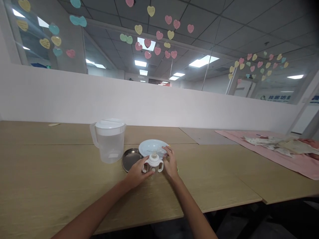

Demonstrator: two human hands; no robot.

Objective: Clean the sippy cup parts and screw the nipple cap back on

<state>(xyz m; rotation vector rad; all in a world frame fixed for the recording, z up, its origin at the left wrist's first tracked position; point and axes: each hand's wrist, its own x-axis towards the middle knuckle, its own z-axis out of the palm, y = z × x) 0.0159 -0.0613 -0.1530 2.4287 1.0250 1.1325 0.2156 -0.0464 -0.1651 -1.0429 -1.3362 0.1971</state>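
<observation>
A small clear baby bottle point(154, 162) with a white collar, two white side handles and a pale teat stands upright near the middle of the table. My left hand point(139, 173) is closed around its left side, thumb across the front. Beside the right handle is my right hand point(171, 164), fingers curved and apart over the edge of a white bowl point(147, 146). Whether it touches the bottle or the bowl I cannot tell. Something clear and indistinct lies in the bowl. A round metal dish point(131, 159) sits left of the bottle, partly behind my left hand.
A lidded clear plastic pitcher point(111, 142) stands behind and to the left on the wooden table point(62, 179). At the far right, a pink cloth point(286, 162) bears pale clothing point(276, 144) and a partly visible doll-like figure. A white wall point(154, 106) with glass panels bounds the back.
</observation>
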